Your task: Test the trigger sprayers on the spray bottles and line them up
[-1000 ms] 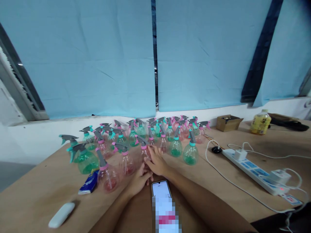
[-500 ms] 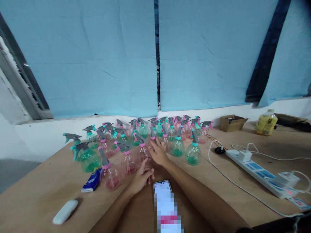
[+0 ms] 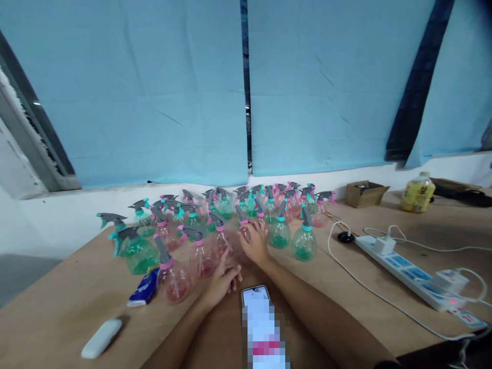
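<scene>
My right hand is around a pink-collared spray bottle, its thumb side at the left and its fingers over the bottle's body; much of that bottle is hidden. My left hand is empty with fingers apart. Its index finger points towards the base of another pink spray bottle; I cannot tell whether they touch. Several pink and green spray bottles with grey trigger heads stand close around, among them a green one to the right and a pink one to the left.
A phone lies between my forearms. At left are a blue packet and a white oblong device. A power strip with cables, a cardboard box and a yellow-labelled bottle are at right.
My right hand has shifted slightly right, its fingers now closer around the pink-collared bottle. The left hand is almost unmoved. The view has turned slightly.
</scene>
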Available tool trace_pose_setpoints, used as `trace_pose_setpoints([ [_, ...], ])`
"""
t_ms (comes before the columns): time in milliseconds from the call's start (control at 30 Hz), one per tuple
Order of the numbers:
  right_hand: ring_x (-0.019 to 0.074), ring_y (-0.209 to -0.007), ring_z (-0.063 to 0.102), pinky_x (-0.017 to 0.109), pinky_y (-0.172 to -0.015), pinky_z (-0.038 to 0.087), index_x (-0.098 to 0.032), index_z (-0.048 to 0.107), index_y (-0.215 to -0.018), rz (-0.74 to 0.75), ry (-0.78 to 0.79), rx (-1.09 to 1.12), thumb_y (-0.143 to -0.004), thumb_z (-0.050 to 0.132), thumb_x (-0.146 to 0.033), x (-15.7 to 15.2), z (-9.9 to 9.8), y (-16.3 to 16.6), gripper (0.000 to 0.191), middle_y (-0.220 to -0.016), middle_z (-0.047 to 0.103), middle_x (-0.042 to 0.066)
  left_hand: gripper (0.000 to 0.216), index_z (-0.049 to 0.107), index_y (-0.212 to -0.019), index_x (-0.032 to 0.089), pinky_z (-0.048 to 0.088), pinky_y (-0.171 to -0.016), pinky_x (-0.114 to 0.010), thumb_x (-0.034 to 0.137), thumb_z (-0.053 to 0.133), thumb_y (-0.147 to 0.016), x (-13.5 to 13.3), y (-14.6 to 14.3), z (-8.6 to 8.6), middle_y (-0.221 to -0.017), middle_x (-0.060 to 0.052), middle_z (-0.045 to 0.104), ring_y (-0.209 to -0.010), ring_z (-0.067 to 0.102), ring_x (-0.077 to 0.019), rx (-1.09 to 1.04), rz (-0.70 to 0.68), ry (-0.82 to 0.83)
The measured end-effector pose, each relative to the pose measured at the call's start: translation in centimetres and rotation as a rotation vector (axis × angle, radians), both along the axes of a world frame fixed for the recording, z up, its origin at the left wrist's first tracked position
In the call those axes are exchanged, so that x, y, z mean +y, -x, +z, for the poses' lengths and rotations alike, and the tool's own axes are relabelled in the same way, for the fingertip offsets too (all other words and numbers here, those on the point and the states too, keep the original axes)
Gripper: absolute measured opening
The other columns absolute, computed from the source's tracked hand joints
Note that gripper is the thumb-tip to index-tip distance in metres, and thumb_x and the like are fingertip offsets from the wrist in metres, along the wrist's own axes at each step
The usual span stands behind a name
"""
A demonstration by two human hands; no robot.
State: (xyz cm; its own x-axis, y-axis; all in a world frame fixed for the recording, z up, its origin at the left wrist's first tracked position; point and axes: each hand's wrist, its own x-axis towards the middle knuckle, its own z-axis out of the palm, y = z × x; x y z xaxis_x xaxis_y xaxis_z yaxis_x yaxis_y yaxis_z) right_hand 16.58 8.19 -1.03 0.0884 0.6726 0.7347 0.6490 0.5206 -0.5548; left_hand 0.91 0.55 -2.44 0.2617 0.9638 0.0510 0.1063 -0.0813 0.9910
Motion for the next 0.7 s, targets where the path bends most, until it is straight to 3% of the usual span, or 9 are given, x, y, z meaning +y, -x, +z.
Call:
trace_pose_setpoints([
  [133, 0.0232, -0.097, 0.054, 0.042, -0.095, 0.036, -0.021, 0.054, -0.098, 0.043, -0.041, 0.150, -0.083, 0.063, -0.040, -0.1, 0.3, 0.0, 0.026, -0.096, 0.061, 0.005, 0.088, 0.012, -0.154, 0.021, 0.031, -0.039, -0.016, 0.047, 0.060, -0.085, 0.1, 0.1, -0.2, -0.067, 0.004, 0.064, -0.042, 0.051, -0.0075, 0.016, -0.011, -0.006],
  [233, 0.0218, -0.092, 0.057, 0.036, -0.086, 0.044, -0.020, 0.050, -0.107, 0.111, -0.013, 0.249, -0.082, 0.064, -0.044, -0.1, 0.7, -0.1, 0.037, -0.099, 0.061, 0.007, 0.082, 0.014, -0.153, 0.021, 0.032, -0.040, -0.017, 0.045, 0.058, -0.087, 0.3, 0.3, -0.6, -0.070, 0.004, 0.064, -0.044, 0.052, -0.0077, 0.044, -0.035, -0.022],
  [367, 0.0211, -0.094, 0.060, 0.034, -0.086, 0.045, -0.020, 0.051, -0.120, 0.177, 0.042, 0.251, -0.085, 0.061, -0.043, -0.2, 1.1, -0.3, 0.043, -0.103, 0.065, 0.007, 0.070, 0.026, -0.146, 0.021, 0.032, -0.041, -0.017, 0.046, 0.057, -0.088, 0.5, 0.4, -0.8, -0.071, 0.004, 0.065, -0.044, 0.052, -0.0076, 0.059, -0.052, -0.020],
  [500, 0.0190, -0.084, 0.059, 0.031, -0.080, 0.044, -0.020, 0.061, -0.106, 0.162, 0.028, 0.180, -0.086, 0.056, -0.037, 0.0, 1.3, -0.5, 0.026, -0.093, 0.066, 0.005, 0.041, 0.047, -0.112, 0.020, 0.030, -0.039, -0.017, 0.052, 0.055, -0.086, 0.4, 0.3, -0.5, -0.065, 0.005, 0.062, -0.043, 0.051, -0.0082, 0.068, -0.034, -0.005],
  [600, 0.0159, -0.072, 0.055, 0.027, -0.070, 0.043, -0.020, 0.061, -0.090, 0.148, 0.059, 0.202, -0.081, 0.057, -0.032, 0.2, 1.3, -0.6, 0.016, -0.079, 0.063, 0.001, 0.035, 0.046, -0.085, 0.021, 0.030, -0.039, -0.017, 0.056, 0.048, -0.087, 0.3, 0.2, -0.2, -0.063, 0.005, 0.060, -0.043, 0.050, -0.0080, 0.081, -0.016, -0.010],
  [700, 0.0136, -0.067, 0.053, 0.025, -0.067, 0.043, -0.020, 0.059, -0.093, 0.179, 0.094, 0.304, -0.074, 0.060, -0.027, 0.3, 1.3, -0.5, 0.020, -0.077, 0.060, -0.002, 0.039, 0.045, -0.075, 0.020, 0.031, -0.041, -0.018, 0.057, 0.047, -0.087, 0.2, 0.3, -0.1, -0.061, 0.005, 0.056, -0.043, 0.049, -0.0076, 0.099, 0.015, -0.011],
])
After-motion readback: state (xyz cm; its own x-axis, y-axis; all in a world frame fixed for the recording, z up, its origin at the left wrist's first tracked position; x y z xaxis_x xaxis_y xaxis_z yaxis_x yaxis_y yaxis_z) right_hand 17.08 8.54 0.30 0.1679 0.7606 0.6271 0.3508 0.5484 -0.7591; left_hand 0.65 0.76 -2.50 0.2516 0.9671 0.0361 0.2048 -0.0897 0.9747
